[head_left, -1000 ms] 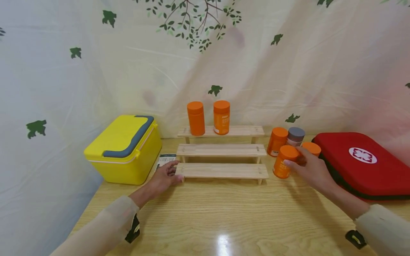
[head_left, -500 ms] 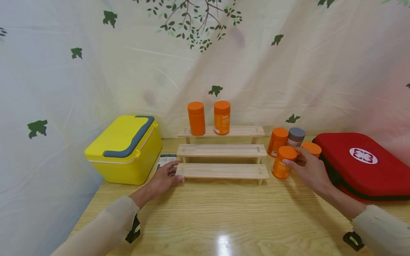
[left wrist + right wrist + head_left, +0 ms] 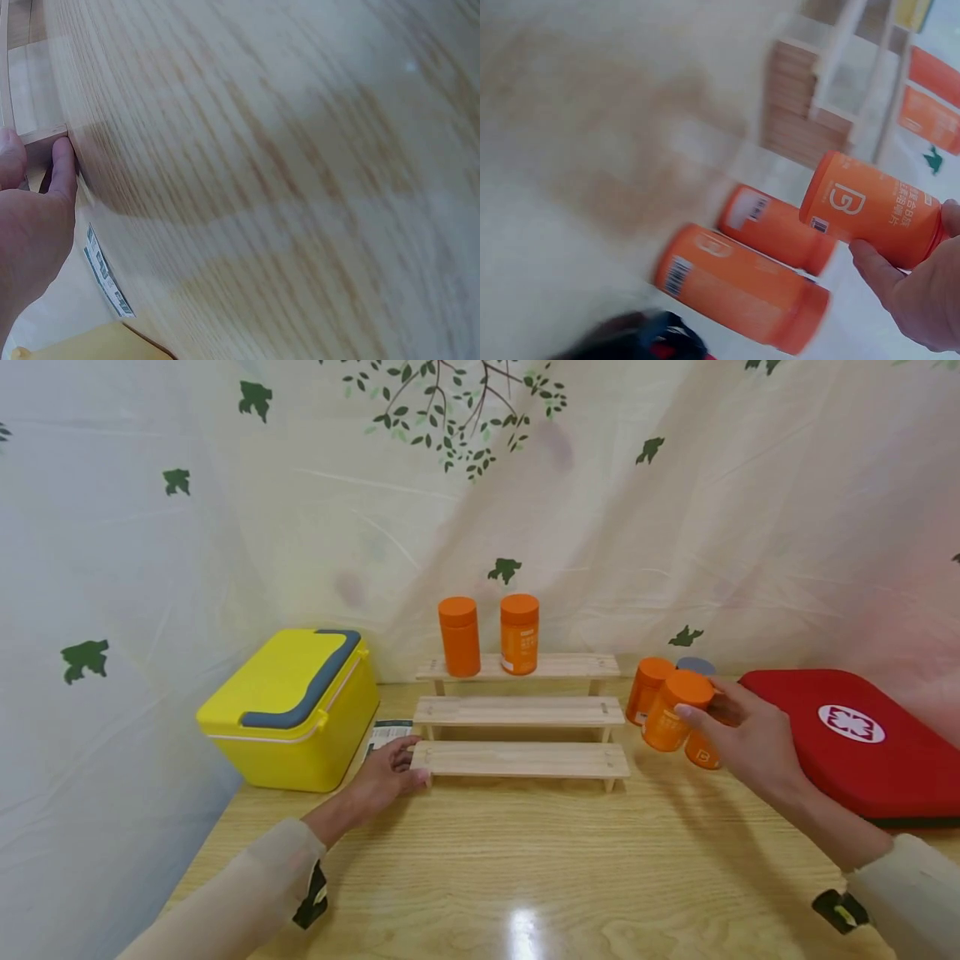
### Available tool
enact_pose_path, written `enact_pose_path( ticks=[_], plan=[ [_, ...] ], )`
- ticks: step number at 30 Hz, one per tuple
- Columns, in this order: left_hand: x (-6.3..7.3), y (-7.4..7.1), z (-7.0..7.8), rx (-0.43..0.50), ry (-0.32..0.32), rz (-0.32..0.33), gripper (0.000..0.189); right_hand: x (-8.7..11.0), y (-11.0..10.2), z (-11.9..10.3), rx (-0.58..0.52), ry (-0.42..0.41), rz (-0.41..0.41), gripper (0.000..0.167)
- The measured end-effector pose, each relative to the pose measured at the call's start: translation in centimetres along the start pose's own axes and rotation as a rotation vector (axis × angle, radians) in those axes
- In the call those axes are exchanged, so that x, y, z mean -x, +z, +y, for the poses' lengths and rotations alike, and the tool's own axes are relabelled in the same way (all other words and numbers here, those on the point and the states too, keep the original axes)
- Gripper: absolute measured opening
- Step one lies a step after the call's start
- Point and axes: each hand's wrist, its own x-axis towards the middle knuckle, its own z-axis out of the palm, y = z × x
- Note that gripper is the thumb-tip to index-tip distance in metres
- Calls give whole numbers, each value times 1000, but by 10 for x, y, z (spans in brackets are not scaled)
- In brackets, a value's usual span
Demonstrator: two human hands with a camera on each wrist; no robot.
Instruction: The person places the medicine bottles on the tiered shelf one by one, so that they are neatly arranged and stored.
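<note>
My right hand [image 3: 759, 747] grips an orange screw-cap pill bottle [image 3: 666, 723], thumb in front of it and fingers at its far side. In the right wrist view the bottle [image 3: 877, 214] is lifted off the table, and white print shows on its side. At the left end of a three-step wooden rack [image 3: 517, 760], my left hand [image 3: 382, 777] pinches the lowest step. In the left wrist view, a finger [image 3: 64, 169] lies against the wood. Two orange bottles, one [image 3: 459, 639] plain and one [image 3: 519, 637] printed, stand upright on the top step.
Behind the held bottle stand an orange bottle [image 3: 649, 687], a grey-capped bottle [image 3: 696, 665] and another orange bottle [image 3: 702, 750], partly hidden. A red first-aid case [image 3: 892, 760] lies right. A yellow cooler box [image 3: 300, 735] sits left, with a printed paper [image 3: 390, 735] beside it.
My right hand has raised the orange bottle from the table, slightly up and to the right in the head view. It now overlaps the bottles behind. My left hand stays on the rack.
</note>
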Motion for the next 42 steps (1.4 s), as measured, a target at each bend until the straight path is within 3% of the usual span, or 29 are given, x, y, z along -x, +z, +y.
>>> enact_pose_path(
  ticks=[6, 14, 26, 30, 42],
  plan=[
    [0, 0, 0, -12, -14, -4, 61, -18, -15, -20, 17, 73, -18, 68],
    [-1, -1, 1, -24, -9, 3, 61, -58, -21, -52, -12, 52, -13, 65],
    [3, -2, 3, 1, 9, -10, 60, -107, 19, -88, -172, -13, -102, 64],
    [2, -2, 2, 3, 18, -11, 61, -119, 30, -93, -178, 5, -136, 64],
    [3, -2, 3, -18, 19, -3, 59, -131, 48, -87, -146, 69, -232, 70]
  ],
)
